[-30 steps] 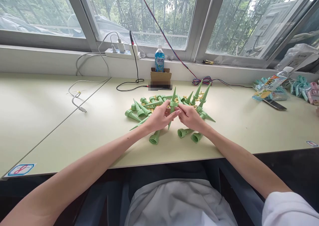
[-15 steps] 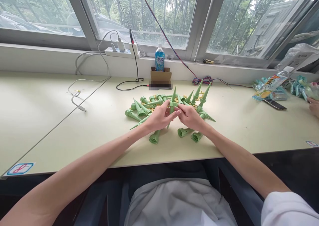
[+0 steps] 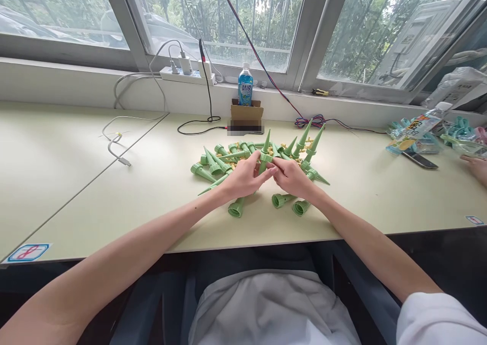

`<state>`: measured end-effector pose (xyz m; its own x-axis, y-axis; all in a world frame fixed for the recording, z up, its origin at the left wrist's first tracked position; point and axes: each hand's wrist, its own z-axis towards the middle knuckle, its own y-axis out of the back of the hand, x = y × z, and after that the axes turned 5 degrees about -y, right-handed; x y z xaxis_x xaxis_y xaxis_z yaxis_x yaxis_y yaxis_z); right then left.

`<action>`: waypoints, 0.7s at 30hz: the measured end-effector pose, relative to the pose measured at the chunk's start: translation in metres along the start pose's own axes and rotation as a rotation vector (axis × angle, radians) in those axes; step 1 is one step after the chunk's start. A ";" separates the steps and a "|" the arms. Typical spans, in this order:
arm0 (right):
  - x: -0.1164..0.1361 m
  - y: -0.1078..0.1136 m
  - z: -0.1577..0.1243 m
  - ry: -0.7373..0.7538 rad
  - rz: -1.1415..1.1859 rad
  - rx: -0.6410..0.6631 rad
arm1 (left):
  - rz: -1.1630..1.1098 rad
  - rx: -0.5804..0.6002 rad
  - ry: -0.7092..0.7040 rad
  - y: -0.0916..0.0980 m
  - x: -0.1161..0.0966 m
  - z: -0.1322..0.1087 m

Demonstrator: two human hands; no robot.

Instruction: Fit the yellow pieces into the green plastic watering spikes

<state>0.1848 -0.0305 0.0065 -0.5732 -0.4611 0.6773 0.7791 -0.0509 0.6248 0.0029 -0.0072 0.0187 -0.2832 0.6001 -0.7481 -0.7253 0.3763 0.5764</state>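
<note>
My left hand (image 3: pixel 244 177) is closed around a green plastic watering spike (image 3: pixel 266 157), which stands point up above the table. At the spike's collar, my right hand (image 3: pixel 293 177) is pinched against its right side; whatever those fingertips hold is hidden. More green watering spikes (image 3: pixel 213 165) lie in a heap behind and around both hands, several with their points up. Small yellow valve pieces (image 3: pixel 307 147) show among them. Nearer the table edge lie open threaded spike ends, one (image 3: pixel 236 208) below my left hand and another (image 3: pixel 301 207) below my right wrist.
Behind the heap, a blue bottle (image 3: pixel 245 86) stands by a small cardboard box (image 3: pixel 246 114). A black cable, a white cable (image 3: pixel 124 161) and a red-blue wire coil (image 3: pixel 310 122) lie on the table (image 3: pixel 380 193). At right are a phone (image 3: pixel 419 159), a drink bottle (image 3: pixel 416 129) and another person's hand (image 3: pixel 475 167).
My hands keep nearly the same grip at the spike's collar. The view has shifted slightly. At the far right, the other person's hand has moved a little, with clear packaging near it.
</note>
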 end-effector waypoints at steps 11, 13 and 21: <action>-0.003 0.000 0.000 0.008 -0.025 -0.002 | 0.044 -0.002 -0.014 -0.002 -0.001 0.000; -0.003 0.000 0.000 0.012 -0.032 -0.002 | 0.050 -0.006 -0.018 -0.002 0.000 0.000; -0.002 0.001 0.000 0.011 -0.018 0.022 | 0.084 -0.009 -0.021 -0.003 0.000 0.000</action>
<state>0.1870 -0.0298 0.0052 -0.5843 -0.4704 0.6612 0.7627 -0.0400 0.6455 0.0045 -0.0080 0.0168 -0.3306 0.6440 -0.6899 -0.7051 0.3174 0.6341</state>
